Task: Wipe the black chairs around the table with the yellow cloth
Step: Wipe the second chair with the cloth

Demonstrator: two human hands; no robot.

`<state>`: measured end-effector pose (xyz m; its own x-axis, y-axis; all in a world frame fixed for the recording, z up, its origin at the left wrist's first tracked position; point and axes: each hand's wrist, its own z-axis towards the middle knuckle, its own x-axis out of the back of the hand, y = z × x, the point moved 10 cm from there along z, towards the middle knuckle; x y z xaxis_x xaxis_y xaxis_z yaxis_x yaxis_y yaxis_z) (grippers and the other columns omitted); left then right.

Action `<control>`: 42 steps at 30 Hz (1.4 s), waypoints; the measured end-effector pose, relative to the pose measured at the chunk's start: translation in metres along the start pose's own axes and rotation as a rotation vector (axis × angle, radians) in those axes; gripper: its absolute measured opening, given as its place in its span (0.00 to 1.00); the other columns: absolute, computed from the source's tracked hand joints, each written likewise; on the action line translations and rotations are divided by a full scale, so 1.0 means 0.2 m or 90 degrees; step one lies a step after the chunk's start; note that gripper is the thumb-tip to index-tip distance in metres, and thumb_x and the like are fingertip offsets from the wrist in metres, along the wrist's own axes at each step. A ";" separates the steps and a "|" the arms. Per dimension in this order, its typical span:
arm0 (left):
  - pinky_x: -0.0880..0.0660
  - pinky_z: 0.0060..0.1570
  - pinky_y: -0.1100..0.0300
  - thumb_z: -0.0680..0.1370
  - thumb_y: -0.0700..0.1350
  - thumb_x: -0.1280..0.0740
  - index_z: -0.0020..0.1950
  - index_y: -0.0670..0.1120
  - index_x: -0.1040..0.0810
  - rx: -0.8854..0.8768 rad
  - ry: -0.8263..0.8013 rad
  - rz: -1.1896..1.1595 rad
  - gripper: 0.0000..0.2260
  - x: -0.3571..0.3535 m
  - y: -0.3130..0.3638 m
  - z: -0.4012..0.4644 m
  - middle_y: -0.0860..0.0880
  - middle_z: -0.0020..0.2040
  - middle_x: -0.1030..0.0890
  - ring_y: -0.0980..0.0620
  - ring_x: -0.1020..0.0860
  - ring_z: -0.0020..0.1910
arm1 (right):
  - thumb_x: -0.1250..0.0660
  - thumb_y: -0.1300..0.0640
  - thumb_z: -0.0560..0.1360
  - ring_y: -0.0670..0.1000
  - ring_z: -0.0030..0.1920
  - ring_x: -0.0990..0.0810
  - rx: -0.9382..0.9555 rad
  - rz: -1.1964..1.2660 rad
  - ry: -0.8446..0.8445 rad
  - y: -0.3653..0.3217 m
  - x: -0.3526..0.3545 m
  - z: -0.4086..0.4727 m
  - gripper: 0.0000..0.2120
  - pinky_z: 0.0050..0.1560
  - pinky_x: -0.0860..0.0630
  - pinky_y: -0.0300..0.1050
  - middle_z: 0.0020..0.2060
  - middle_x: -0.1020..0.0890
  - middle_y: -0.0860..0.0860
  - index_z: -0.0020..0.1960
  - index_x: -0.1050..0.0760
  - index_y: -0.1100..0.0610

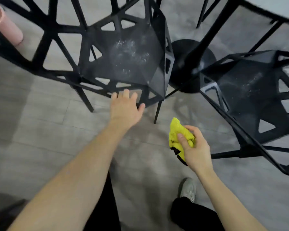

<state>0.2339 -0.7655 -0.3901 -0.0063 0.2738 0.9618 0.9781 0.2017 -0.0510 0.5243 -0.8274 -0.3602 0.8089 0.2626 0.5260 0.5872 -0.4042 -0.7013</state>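
Head view looks straight down past 2 bare forearms to a grey plank floor. Nearest the camera are black trouser legs and 1 pale shoe planted on the floor.

Right hand is low and right of centre, its grip clenched around the cloth: the thumb presses across the bunched yellow fabric and the fingers curl behind it. A yellow point of the cloth sticks up above the thumb, and a dark edge hangs below the palm. The cloth is in the air, touching no chair.

Left hand reaches further forward, palm down, its grip released and holding nothing. The fingers are spread and nearly straight, their tips at the front lower frame of the left chair; whether they actually touch it I cannot tell.

That chair has a black seat of flat angular panels with triangular cut-outs, and pale dusty specks lie on the seat. A right chair of the same design stands well apart from the cloth, also dusty.

Between the 2 chairs stands the round black base of the table, whose pale top shows at the upper right. A pink cylinder lies at the far left.
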 end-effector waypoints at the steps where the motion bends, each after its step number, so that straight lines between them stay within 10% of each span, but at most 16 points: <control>1: 0.34 0.69 0.43 0.84 0.65 0.43 0.68 0.47 0.21 0.009 0.015 0.004 0.26 0.00 -0.01 -0.01 0.40 0.65 0.22 0.39 0.20 0.62 | 0.29 0.49 0.82 0.31 0.43 0.22 0.009 0.002 -0.012 0.05 0.01 0.00 0.08 0.37 0.29 0.27 0.44 0.17 0.39 0.58 0.24 0.37; 20: 0.34 0.58 0.47 0.73 0.56 0.36 0.35 0.51 0.33 -0.040 0.252 -0.172 0.12 -0.32 0.16 -1.34 0.51 0.41 0.29 0.46 0.30 0.40 | 0.26 0.37 0.73 0.49 0.51 0.15 0.255 0.164 0.047 0.34 -0.02 -0.33 0.18 0.58 0.18 0.55 0.47 0.14 0.45 0.55 0.22 0.46; 28: 0.35 0.67 0.46 0.77 0.63 0.33 0.38 0.53 0.28 -0.014 0.145 -0.105 0.16 -0.43 0.16 -1.78 0.55 0.43 0.27 0.48 0.24 0.46 | 0.25 0.38 0.70 0.52 0.53 0.12 0.195 0.262 -0.053 0.58 -0.03 -0.82 0.20 0.56 0.15 0.64 0.53 0.13 0.48 0.57 0.21 0.46; 37: 0.21 0.43 0.54 0.78 0.62 0.30 0.37 0.50 0.18 0.038 -0.105 -0.192 0.18 -0.57 -0.08 -2.11 0.52 0.34 0.17 0.51 0.18 0.38 | 0.25 0.45 0.78 0.55 0.54 0.12 0.142 0.307 -0.149 0.41 -0.20 -0.94 0.13 0.59 0.15 0.62 0.55 0.13 0.52 0.58 0.21 0.50; 42: 0.22 0.55 0.63 0.75 0.65 0.23 0.61 0.58 0.18 0.000 0.114 -0.576 0.19 -0.22 -0.02 -1.90 0.58 0.51 0.15 0.63 0.17 0.51 | 0.23 0.41 0.71 0.58 0.53 0.12 0.139 0.319 -0.192 0.24 -0.37 -0.84 0.23 0.59 0.16 0.63 0.52 0.11 0.55 0.57 0.20 0.56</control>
<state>0.3099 -1.1352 -0.3297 -0.7359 -0.1385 0.6628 0.6164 0.2682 0.7404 0.4871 -1.0132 -0.3515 0.9417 0.3352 -0.0292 0.1004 -0.3627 -0.9265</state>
